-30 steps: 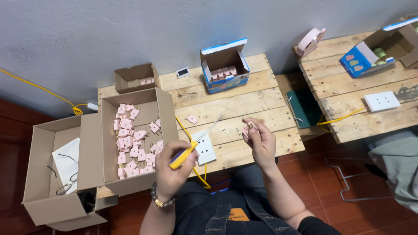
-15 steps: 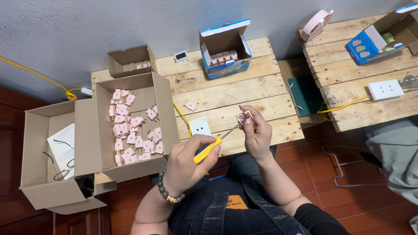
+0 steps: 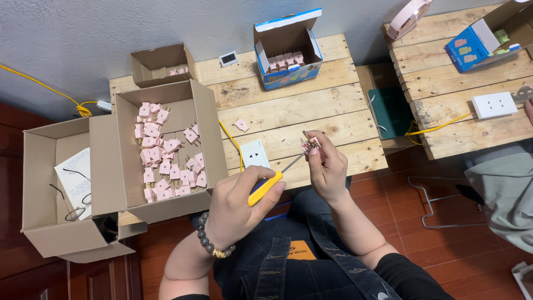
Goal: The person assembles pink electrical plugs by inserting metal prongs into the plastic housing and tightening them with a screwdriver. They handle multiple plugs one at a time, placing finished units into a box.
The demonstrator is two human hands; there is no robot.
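My left hand (image 3: 236,208) grips a screwdriver (image 3: 272,180) with a yellow handle; its thin shaft points up and right. The tip meets a small pink plug (image 3: 310,145) pinched in the fingers of my right hand (image 3: 327,169). Both hands hover over the near edge of the wooden pallet table (image 3: 288,111). A white socket block (image 3: 254,155) lies flat on the table just left of the screwdriver, with a yellow cable (image 3: 230,139) running to it.
A large cardboard box (image 3: 208,128) at the left holds several pink plugs. Another open box (image 3: 39,183) holds a paper sheet. A blue carton (image 3: 288,78), a small box (image 3: 161,64), a loose pink plug (image 3: 241,124). A second table (image 3: 461,94) stands right.
My left hand has drawn the screwdriver nearer and brought its tip onto the pink plug in my right hand. The view has shifted slightly.
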